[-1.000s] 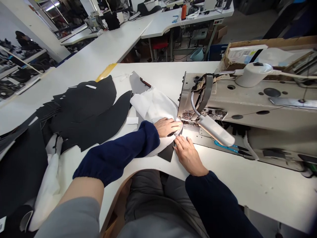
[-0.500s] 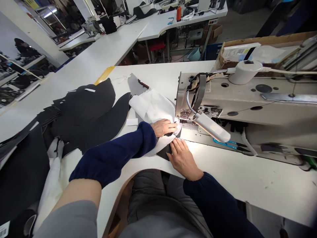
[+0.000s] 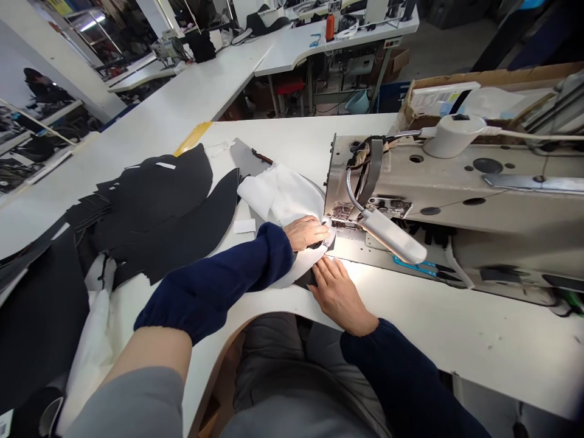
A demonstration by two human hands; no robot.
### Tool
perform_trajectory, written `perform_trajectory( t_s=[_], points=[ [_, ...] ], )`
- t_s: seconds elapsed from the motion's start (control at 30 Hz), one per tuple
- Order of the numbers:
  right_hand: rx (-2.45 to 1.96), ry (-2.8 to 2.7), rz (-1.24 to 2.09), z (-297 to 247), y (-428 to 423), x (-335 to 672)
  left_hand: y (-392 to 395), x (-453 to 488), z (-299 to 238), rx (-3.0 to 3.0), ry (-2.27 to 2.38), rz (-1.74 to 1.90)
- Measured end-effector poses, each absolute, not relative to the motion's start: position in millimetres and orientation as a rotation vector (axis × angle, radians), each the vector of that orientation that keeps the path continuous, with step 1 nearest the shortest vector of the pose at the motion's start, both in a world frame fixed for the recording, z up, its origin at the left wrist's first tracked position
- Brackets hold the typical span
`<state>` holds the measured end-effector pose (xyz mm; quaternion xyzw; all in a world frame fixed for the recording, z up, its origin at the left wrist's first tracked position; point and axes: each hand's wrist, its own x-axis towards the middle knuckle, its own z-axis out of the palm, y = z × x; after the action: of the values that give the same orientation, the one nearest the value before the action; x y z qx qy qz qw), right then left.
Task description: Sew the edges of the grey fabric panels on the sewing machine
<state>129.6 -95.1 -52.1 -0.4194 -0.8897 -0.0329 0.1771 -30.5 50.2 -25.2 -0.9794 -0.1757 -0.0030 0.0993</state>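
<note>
My left hand (image 3: 306, 233) rests on a white fabric piece (image 3: 285, 191) just left of the sewing machine's (image 3: 378, 158) needle area. Its fingers are pressed together and bent over the cloth, and a small dark edge shows under them. Closer to me, my right hand (image 3: 340, 295) lies flat with fingers stretched out. Its fingertips touch the near edge of the work, beside a dark fabric piece (image 3: 305, 280) that lies partly under the white one. The machine's foot and needle are mostly hidden by the head and the fabric.
Stacked black fabric panels (image 3: 159, 213) cover the table's left side. A white lamp (image 3: 393, 236) hangs on the machine, with blue-handled scissors (image 3: 415, 265) below it. Behind stands a cardboard box (image 3: 495, 76). A person (image 3: 43, 85) sits far left.
The fabric and my left hand have shifted very slightly right, toward the machine. My right hand stays almost in place, and the view has moved a little.
</note>
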Motion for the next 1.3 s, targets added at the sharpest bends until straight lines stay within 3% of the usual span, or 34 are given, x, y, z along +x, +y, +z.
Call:
perform_trajectory(
  t_s=[0.4, 0.7, 0.93, 1.3],
  points=[
    [-1.233, -2.52, -0.043, -52, -85, 128, 56, -16, -18, -2.986, -0.677, 0.077],
    [-1.241, -2.506, -0.107, -54, -84, 128, 24, -9, -11, -2.994, -1.098, -0.163],
    [-1.166, -2.4, -0.151, -62, -91, 125, 1, 2, 5, -2.852, -1.366, 0.272],
    [-1.043, -2.333, 0.024, -60, -86, 128, -3, -10, -1, -2.879, -1.287, 0.283]
  ],
)
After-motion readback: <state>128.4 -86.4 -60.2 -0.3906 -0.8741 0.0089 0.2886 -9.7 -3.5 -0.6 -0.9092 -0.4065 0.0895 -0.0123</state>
